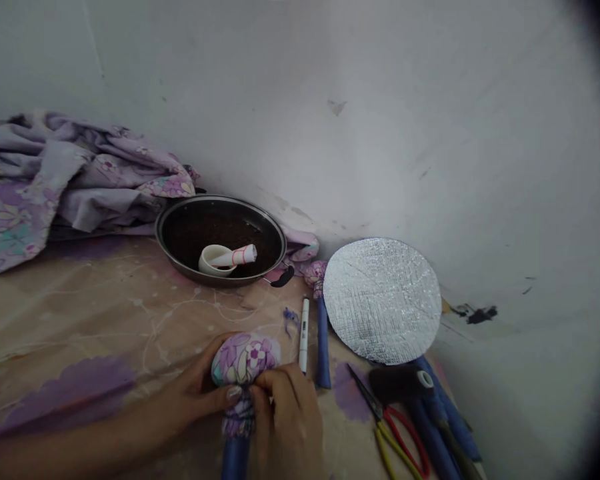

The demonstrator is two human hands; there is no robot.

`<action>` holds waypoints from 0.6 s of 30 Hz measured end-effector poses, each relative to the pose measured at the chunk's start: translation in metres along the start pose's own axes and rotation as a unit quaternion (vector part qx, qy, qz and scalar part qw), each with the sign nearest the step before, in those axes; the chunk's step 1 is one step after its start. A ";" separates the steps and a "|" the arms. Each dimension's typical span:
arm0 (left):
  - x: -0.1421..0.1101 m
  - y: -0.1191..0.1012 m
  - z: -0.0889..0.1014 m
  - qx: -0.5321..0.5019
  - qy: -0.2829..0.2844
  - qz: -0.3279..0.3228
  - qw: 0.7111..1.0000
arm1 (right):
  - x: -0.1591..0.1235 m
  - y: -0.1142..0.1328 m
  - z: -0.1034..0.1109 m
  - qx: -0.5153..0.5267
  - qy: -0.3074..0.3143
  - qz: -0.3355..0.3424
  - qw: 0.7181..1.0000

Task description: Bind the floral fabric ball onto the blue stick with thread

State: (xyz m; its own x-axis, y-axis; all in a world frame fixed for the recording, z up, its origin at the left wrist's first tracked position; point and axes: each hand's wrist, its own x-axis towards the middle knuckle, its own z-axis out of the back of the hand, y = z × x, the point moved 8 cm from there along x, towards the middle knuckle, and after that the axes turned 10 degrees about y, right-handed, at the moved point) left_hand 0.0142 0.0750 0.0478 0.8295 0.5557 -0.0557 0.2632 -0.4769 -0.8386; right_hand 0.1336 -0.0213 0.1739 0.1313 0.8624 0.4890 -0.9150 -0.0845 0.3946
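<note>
A padded mallet-like piece with a rounded head in purple floral cloth (247, 355) stands upright at the front middle, its cloth gathered at the neck above a blue handle (235, 457). My left hand (205, 383) is closed round the left side of the head, thumb pressed on the neck. From the right, my right hand (293, 413) has its fingers pinched at that same gathered neck; what lies between its fingertips is hidden. A similar floral-topped piece with a blue handle (323, 347) lies to the right, beside a white marker (305, 337) and a scrap of purple thread (291, 321).
Behind my hands sits a dark pan (180, 263) holding a white cup (211, 257) with a rolled paper. Right are a silver foil disc (383, 300), a dark thread spool (395, 383), scissors (400, 440) and blue handles (433, 437). Floral cloth (90, 180) lies left, by the wall.
</note>
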 end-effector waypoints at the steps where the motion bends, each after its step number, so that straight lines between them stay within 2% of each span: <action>1: 0.000 0.004 0.004 0.006 -0.001 0.000 1.000 | 0.000 0.001 -0.001 -0.010 -0.015 -0.001 1.000; 5: -0.001 0.008 0.005 -0.006 -0.004 -0.004 1.000 | 0.000 0.001 -0.009 -0.020 -0.052 0.005 0.998; 7: -0.003 0.003 0.001 -0.029 -0.018 -0.004 0.999 | 0.002 0.001 -0.013 -0.021 -0.049 0.015 0.998; 10: -0.007 -0.005 -0.011 -0.073 -0.028 0.020 0.997 | 0.007 0.004 -0.008 0.012 -0.057 0.037 0.998; 12: -0.009 -0.009 -0.018 -0.091 -0.020 0.031 0.995 | 0.013 0.004 0.001 0.082 -0.047 0.040 0.995; 15: -0.012 -0.011 -0.017 -0.085 -0.017 0.037 0.996 | 0.023 0.000 0.018 0.213 -0.023 0.031 0.976; 18: -0.012 -0.008 -0.011 -0.067 -0.016 0.054 0.996 | 0.027 -0.015 0.027 0.343 0.012 -0.040 0.938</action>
State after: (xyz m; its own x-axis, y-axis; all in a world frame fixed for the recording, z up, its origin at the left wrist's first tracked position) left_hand 0.0080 0.0647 0.0615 0.8408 0.5171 -0.1604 0.2387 -0.6199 -0.7475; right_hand 0.1610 -0.0103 0.2027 0.1721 0.8899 0.4225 -0.4404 -0.3141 0.8411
